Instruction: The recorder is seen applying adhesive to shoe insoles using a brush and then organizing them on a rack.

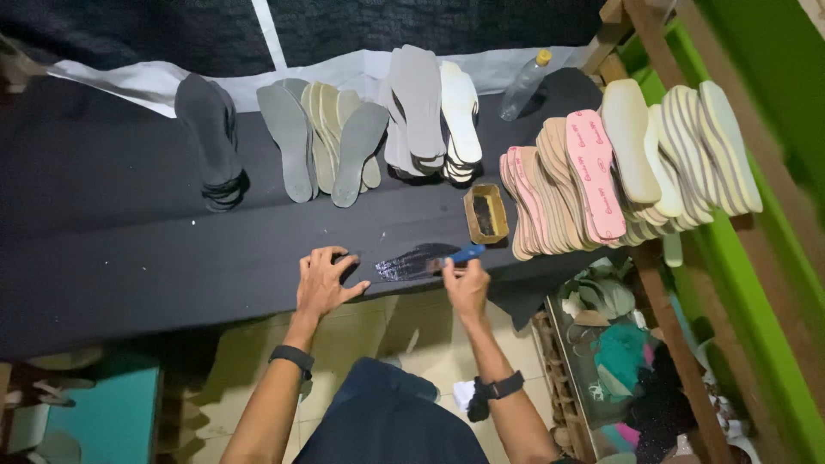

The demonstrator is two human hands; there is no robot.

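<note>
Left hand [323,282] spread flat pinning black insole [412,260], right hand [465,285] clamped on blue-handled brush [457,255], glue tin [486,214] near

Stacked pink insoles [593,172], a plastic bottle [524,84], grey insoles [288,142].

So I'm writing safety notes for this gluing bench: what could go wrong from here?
The wet black insole lies at the table's front edge; it could slide off, or glue could drip onto the person's lap. The left hand pins its heel end, so fingers may pick up glue. The open glue tin stands close to the pink insole stack and could foul it if tipped.
</note>
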